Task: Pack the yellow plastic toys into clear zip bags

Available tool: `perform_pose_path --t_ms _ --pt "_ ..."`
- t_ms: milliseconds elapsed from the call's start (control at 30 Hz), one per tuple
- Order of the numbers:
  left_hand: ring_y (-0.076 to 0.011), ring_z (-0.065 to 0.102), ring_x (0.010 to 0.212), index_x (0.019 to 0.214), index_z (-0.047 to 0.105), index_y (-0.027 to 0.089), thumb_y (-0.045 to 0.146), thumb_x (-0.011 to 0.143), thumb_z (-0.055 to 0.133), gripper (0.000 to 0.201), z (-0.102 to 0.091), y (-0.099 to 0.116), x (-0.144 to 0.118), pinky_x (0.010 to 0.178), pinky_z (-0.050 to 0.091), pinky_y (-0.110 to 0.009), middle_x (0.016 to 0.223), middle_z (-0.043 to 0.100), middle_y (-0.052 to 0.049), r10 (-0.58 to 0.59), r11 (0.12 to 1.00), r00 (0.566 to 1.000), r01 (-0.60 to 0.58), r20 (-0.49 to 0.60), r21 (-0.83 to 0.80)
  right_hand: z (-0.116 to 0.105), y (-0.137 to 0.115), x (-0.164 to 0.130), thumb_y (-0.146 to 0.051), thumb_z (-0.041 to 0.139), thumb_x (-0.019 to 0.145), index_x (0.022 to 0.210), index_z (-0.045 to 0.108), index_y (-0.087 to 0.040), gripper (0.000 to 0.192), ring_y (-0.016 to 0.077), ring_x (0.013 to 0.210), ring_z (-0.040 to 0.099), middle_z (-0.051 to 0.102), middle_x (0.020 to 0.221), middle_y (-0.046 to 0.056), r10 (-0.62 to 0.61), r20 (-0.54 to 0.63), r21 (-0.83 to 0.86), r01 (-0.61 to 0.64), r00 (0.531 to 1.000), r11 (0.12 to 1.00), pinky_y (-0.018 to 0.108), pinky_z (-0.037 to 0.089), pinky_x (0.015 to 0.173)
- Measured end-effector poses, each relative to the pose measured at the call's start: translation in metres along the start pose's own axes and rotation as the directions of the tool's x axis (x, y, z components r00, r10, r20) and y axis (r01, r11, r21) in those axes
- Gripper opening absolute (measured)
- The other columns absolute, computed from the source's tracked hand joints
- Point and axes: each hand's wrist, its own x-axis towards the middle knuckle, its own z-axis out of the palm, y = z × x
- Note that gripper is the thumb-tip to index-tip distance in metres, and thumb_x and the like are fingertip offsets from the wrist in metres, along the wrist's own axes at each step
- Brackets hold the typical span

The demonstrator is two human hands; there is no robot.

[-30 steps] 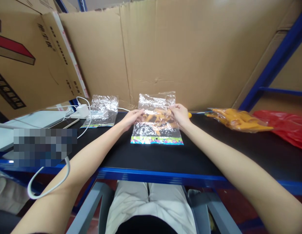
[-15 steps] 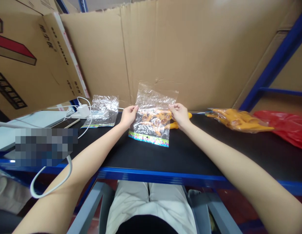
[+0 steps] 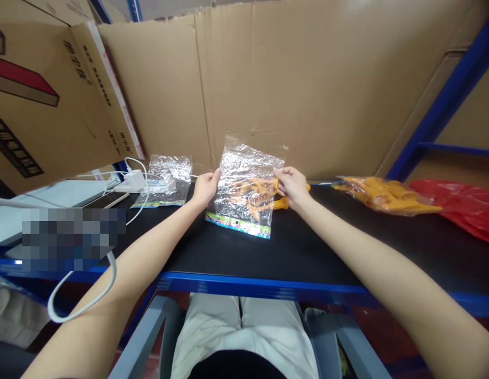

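A clear plastic bag (image 3: 250, 163) with a colourful printed strip along its lower edge is held up over the black tabletop. My left hand (image 3: 207, 187) pinches its left edge between thumb and fingers. On the opposite edge, my right hand (image 3: 290, 184) pinches the bag in the same way. Yellow-orange plastic pieces (image 3: 281, 203) show through the film and stick out to the right by my right hand; they appear to lie behind the bag. Their exact kind cannot be made out.
Another clear bag (image 3: 169, 181) lies left, near a white charger (image 3: 136, 180) with cables, a phone (image 3: 106, 200) and a pale flat case (image 3: 66, 192). A bag of yellow-orange pieces (image 3: 380, 195) and a red plastic bag (image 3: 461, 205) lie right. Cardboard (image 3: 307, 79) stands behind.
The bag has shifted slightly left and its film catches the light differently. My left hand has moved a little left with it; both hands keep their pinch.
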Motion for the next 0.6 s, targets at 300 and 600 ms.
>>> perform_pose_path --t_ms 300,600 --pt "-0.005 0.038 0.03 0.066 0.048 0.017 0.05 0.08 0.052 0.036 0.003 0.009 -0.002 0.035 0.026 -0.018 0.048 0.055 0.002 -0.218 0.915 0.963 0.258 0.16 -0.309 -0.005 -0.001 0.004 -0.042 0.066 0.067 0.068 0.036 -0.023 0.035 0.0048 0.03 0.033 0.037 0.044 -0.011 -0.076 -0.148 -0.06 0.067 0.986 0.996 0.018 0.024 0.029" --pt "-0.0189 0.065 0.071 0.085 0.06 0.012 0.064 0.082 0.031 0.06 -0.008 0.029 -0.007 0.063 0.051 -0.031 0.082 0.067 -0.014 -0.181 0.626 0.848 0.491 0.499 -0.606 -0.005 -0.002 0.008 -0.036 0.055 0.078 0.079 0.032 -0.024 0.027 0.0093 0.046 0.058 0.052 0.058 -0.008 -0.039 -0.27 0.023 0.047 0.962 0.999 0.018 0.043 0.041"
